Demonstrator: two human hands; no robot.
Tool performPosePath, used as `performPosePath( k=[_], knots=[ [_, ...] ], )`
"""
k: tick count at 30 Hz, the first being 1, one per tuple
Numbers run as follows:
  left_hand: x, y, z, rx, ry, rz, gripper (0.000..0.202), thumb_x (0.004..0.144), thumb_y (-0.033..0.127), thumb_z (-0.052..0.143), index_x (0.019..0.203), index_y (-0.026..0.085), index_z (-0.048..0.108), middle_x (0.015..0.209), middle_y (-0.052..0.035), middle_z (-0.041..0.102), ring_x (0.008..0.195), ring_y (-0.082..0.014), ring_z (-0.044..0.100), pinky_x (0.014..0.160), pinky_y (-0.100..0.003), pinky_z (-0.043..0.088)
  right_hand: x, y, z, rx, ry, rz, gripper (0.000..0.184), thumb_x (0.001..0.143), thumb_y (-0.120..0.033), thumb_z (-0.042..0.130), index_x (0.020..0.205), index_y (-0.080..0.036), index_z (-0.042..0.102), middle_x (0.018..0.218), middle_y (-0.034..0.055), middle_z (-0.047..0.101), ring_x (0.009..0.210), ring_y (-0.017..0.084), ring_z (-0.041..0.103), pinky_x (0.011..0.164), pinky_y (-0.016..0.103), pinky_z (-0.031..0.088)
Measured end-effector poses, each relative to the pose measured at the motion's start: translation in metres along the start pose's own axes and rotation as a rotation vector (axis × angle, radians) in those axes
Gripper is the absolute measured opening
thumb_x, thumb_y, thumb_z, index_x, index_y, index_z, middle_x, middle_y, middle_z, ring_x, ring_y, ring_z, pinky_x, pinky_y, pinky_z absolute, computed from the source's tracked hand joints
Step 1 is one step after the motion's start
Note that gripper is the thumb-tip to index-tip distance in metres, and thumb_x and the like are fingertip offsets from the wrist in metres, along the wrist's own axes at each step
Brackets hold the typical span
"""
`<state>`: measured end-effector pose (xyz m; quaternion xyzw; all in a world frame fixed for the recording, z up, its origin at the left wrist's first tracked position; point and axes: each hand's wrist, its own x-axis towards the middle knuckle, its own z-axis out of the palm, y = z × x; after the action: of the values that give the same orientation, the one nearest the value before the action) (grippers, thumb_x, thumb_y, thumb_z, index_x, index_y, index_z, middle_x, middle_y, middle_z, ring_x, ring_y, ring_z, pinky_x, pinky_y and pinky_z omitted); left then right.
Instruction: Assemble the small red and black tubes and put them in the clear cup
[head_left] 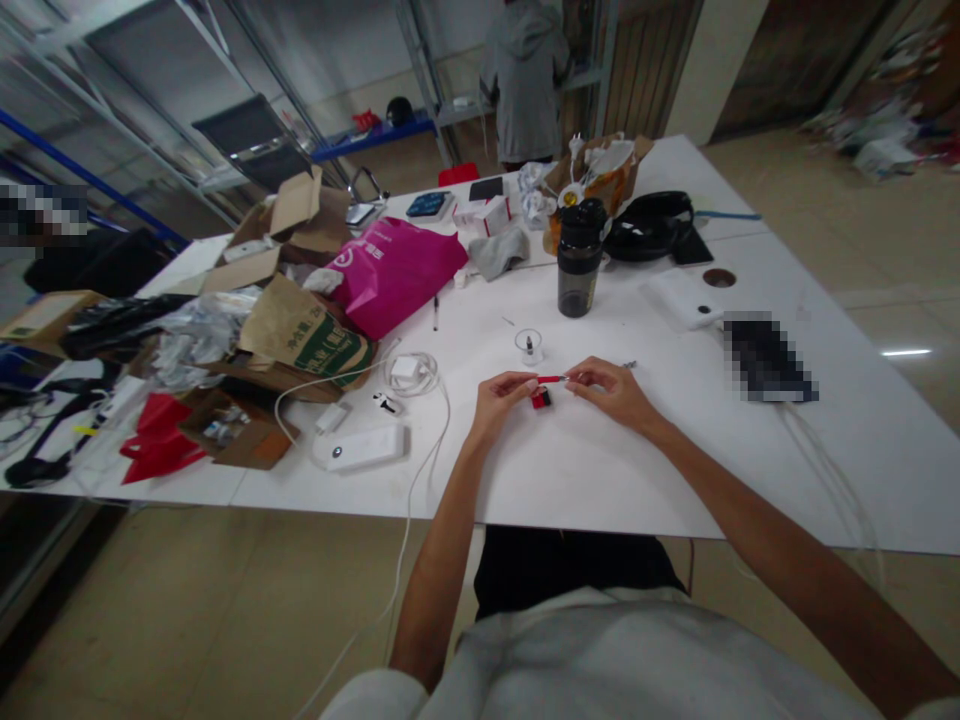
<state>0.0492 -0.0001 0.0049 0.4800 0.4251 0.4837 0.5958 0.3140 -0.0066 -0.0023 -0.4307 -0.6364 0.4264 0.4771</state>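
My left hand (501,397) and my right hand (609,390) meet over the white table (600,470), fingers pinched on the two ends of a thin red stick-like tool (550,379). Just under it a small red and black part (541,399) lies on the table, touching my left fingertips. A small clear round cup (529,345) with a dark bit inside stands just beyond my hands. A tiny metal piece (630,365) lies past my right hand.
A dark bottle (579,258), a white charger with cable (406,369), a white power bank (358,447), a pink bag (397,270), cardboard boxes (292,330), a black pouch (651,225) and a pen (436,312) lie about. A person in a grey hoodie (525,80) stands at the far end.
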Motion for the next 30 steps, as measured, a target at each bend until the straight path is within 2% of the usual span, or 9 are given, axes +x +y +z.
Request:
performPosePath(
  k=[7, 15, 23, 26, 30],
  knots=[
    [-0.001, 0.001, 0.000, 0.013, -0.021, -0.021, 0.048, 0.080, 0.052, 0.108, 0.109, 0.018, 0.093, 0.097, -0.0111, 0.091, 0.090, -0.0264, 0.087, 0.096, -0.043, 0.068, 0.000, -0.002, -0.002, -0.027, -0.014, -0.028, 0.047, 0.096, -0.076, 0.087, 0.105, -0.031, 0.090, 0.108, 0.0092, 0.083, 0.095, 0.029, 0.077, 0.091, 0.050, 0.067],
    [-0.001, 0.000, -0.001, 0.048, -0.017, -0.013, 0.045, 0.079, 0.050, 0.109, 0.108, 0.020, 0.094, 0.103, -0.0110, 0.092, 0.091, -0.0257, 0.085, 0.094, -0.042, 0.067, 0.000, -0.010, 0.000, -0.041, -0.002, -0.007, 0.053, 0.097, -0.081, 0.083, 0.097, -0.028, 0.088, 0.097, 0.0089, 0.083, 0.086, 0.027, 0.075, 0.079, 0.045, 0.064],
    [-0.002, 0.003, 0.000, 0.057, -0.001, -0.010, 0.042, 0.077, 0.047, 0.110, 0.107, 0.021, 0.096, 0.104, -0.0105, 0.092, 0.092, -0.0258, 0.084, 0.092, -0.041, 0.067, -0.001, -0.004, 0.000, -0.055, -0.012, 0.027, 0.056, 0.099, -0.082, 0.080, 0.089, -0.028, 0.085, 0.087, 0.0067, 0.080, 0.081, 0.026, 0.074, 0.079, 0.045, 0.061],
    [-0.002, 0.003, 0.000, 0.039, 0.016, -0.005, 0.043, 0.076, 0.047, 0.110, 0.107, 0.020, 0.095, 0.103, -0.0107, 0.092, 0.091, -0.0252, 0.084, 0.093, -0.041, 0.067, -0.001, -0.002, 0.000, -0.058, -0.012, 0.026, 0.056, 0.098, -0.082, 0.080, 0.093, -0.027, 0.084, 0.090, 0.0074, 0.081, 0.082, 0.026, 0.075, 0.080, 0.046, 0.063],
    [-0.001, 0.003, -0.001, 0.032, 0.017, 0.000, 0.045, 0.079, 0.050, 0.109, 0.108, 0.019, 0.095, 0.102, -0.0110, 0.092, 0.091, -0.0249, 0.085, 0.095, -0.042, 0.067, -0.001, -0.003, 0.000, -0.040, -0.001, 0.014, 0.051, 0.095, -0.079, 0.087, 0.106, -0.029, 0.087, 0.100, 0.0080, 0.081, 0.086, 0.027, 0.075, 0.084, 0.048, 0.066]
  ],
)
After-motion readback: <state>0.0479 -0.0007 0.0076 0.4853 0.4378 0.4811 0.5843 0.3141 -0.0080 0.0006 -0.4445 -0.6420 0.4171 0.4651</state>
